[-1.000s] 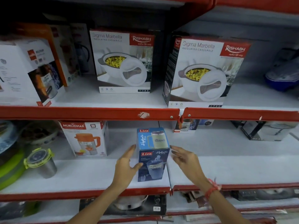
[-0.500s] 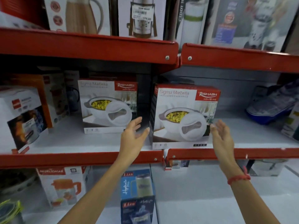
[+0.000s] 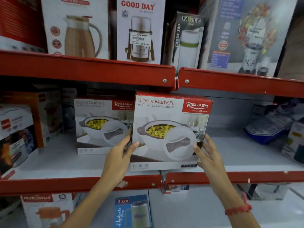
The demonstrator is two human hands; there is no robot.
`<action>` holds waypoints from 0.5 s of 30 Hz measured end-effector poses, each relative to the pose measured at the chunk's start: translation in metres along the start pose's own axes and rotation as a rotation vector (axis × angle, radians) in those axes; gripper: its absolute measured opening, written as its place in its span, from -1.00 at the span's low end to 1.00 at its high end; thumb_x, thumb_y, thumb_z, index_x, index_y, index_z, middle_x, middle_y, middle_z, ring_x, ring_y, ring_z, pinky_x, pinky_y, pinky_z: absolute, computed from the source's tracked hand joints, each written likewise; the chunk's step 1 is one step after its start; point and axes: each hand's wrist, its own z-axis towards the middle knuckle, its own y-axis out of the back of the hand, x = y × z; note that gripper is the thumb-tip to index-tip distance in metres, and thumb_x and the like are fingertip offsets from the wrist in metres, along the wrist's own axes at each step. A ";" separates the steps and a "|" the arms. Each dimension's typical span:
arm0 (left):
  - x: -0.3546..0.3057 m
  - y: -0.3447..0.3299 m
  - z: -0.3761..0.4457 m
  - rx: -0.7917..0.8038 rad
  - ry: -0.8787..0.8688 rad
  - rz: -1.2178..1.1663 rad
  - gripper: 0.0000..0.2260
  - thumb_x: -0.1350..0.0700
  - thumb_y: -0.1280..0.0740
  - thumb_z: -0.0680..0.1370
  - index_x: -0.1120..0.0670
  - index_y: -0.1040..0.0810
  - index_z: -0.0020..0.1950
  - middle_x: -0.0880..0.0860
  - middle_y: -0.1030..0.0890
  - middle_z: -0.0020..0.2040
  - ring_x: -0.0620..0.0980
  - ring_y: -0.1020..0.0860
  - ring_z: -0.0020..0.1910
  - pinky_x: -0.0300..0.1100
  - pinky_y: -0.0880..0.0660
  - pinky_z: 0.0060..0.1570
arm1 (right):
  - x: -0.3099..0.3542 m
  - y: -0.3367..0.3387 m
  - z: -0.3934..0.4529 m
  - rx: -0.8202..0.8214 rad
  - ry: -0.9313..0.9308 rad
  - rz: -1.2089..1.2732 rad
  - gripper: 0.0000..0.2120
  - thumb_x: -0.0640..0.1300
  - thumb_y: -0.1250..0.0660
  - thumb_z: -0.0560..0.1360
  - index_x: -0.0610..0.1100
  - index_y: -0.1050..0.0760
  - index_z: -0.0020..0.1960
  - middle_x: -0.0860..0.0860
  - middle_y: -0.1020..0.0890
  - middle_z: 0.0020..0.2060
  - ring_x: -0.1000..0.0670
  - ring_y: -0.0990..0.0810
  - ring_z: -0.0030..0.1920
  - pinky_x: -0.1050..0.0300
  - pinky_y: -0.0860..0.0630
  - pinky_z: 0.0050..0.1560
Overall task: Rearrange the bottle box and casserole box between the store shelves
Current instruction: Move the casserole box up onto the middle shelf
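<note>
A white and red casserole box [image 3: 169, 127] marked "Sigma Marbella" stands at the front edge of the middle shelf [image 3: 79, 183]. My left hand [image 3: 120, 155] grips its left side, thumb on the front face. My right hand [image 3: 208, 153] grips its right side, with a red thread on the wrist. Both hands hold the box between them. A blue "Liza" bottle box [image 3: 132, 211] stands upright on the lower shelf, below my arms and untouched.
A second identical casserole box [image 3: 102, 124] stands further back to the left. Jug and flask boxes [image 3: 139, 30] fill the top shelf. An appliance box [image 3: 14, 134] sits at left, a blue item [image 3: 269, 127] at right, a jug box [image 3: 47, 209] at lower left.
My hands left the bottle box on the lower shelf, rose to the middle shelf and closed on the sides of the right casserole box. The view tilted upward.
</note>
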 end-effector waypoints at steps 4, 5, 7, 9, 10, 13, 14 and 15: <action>-0.014 0.048 -0.030 0.006 -0.012 -0.037 -0.49 -0.22 -0.28 0.43 -0.27 -0.36 0.39 -0.25 -0.65 0.18 -0.22 -0.56 0.23 -0.01 -0.54 0.21 | 0.026 -0.010 -0.038 0.055 -0.007 -0.010 -0.47 0.00 -0.36 0.48 0.36 -0.29 0.34 0.21 -0.45 0.36 0.03 -0.47 0.30 -0.17 -0.43 0.31; -0.016 0.059 -0.038 0.003 -0.012 -0.026 -0.50 -0.23 -0.27 0.43 -0.31 -0.36 0.38 -0.31 -0.64 0.15 -0.26 -0.57 0.18 -0.06 -0.54 0.18 | 0.033 -0.012 -0.049 0.074 -0.003 -0.006 -0.46 0.02 -0.37 0.45 0.36 -0.30 0.35 0.23 -0.48 0.34 0.05 -0.50 0.28 -0.17 -0.46 0.29; -0.020 0.079 -0.054 0.001 -0.027 -0.020 -0.55 -0.19 -0.27 0.45 -0.30 -0.39 0.36 -0.34 -0.65 0.12 -0.25 -0.60 0.12 -0.18 -0.55 0.14 | 0.043 -0.015 -0.070 0.126 0.019 0.013 -0.47 0.07 -0.40 0.38 0.44 -0.36 0.27 0.30 -0.55 0.25 0.12 -0.59 0.20 -0.13 -0.54 0.20; -0.021 0.096 -0.070 0.002 -0.026 -0.051 -0.58 -0.14 -0.29 0.46 -0.29 -0.44 0.32 -0.32 -0.65 0.14 -0.27 -0.60 0.16 -0.28 -0.57 0.10 | 0.049 -0.015 -0.089 0.170 0.037 0.036 -0.45 0.09 -0.43 0.29 0.45 -0.40 0.22 0.35 -0.59 0.18 0.17 -0.65 0.11 -0.09 -0.61 0.09; -0.021 0.103 -0.078 -0.002 -0.015 -0.072 -0.60 -0.15 -0.30 0.43 -0.33 -0.47 0.28 -0.32 -0.65 0.14 -0.29 -0.59 0.16 -0.30 -0.58 0.07 | 0.050 -0.014 -0.098 0.188 0.039 0.038 -0.44 0.08 -0.43 0.28 0.44 -0.41 0.22 0.38 -0.60 0.16 0.18 -0.66 0.08 -0.07 -0.64 0.03; -0.023 0.118 -0.099 -0.030 0.030 -0.113 -0.67 -0.17 -0.34 0.35 -0.45 -0.52 0.09 -0.37 -0.65 0.07 -0.35 -0.59 0.11 -0.15 -0.56 0.12 | 0.054 -0.016 -0.118 0.224 0.025 0.060 -0.46 -0.01 -0.42 0.29 0.47 -0.45 0.15 0.43 -0.61 0.08 0.21 -0.68 0.00 0.12 -0.68 -0.18; -0.022 0.121 -0.103 -0.034 0.033 -0.120 -0.67 -0.15 -0.34 0.34 -0.44 -0.53 0.07 -0.38 -0.66 0.05 -0.38 -0.59 0.09 -0.14 -0.56 0.12 | 0.055 -0.017 -0.122 0.230 0.022 0.069 -0.47 -0.04 -0.42 0.29 0.46 -0.47 0.13 0.42 -0.62 0.06 0.21 -0.68 -0.02 0.15 -0.67 -0.21; -0.021 0.125 -0.107 -0.036 0.032 -0.118 -0.67 -0.14 -0.34 0.35 -0.43 -0.52 0.08 -0.39 -0.65 0.03 -0.39 -0.59 0.07 -0.16 -0.56 0.12 | 0.055 -0.020 -0.126 0.237 0.018 0.073 -0.47 -0.06 -0.42 0.28 0.45 -0.48 0.13 0.41 -0.63 0.06 0.21 -0.68 -0.02 0.14 -0.67 -0.20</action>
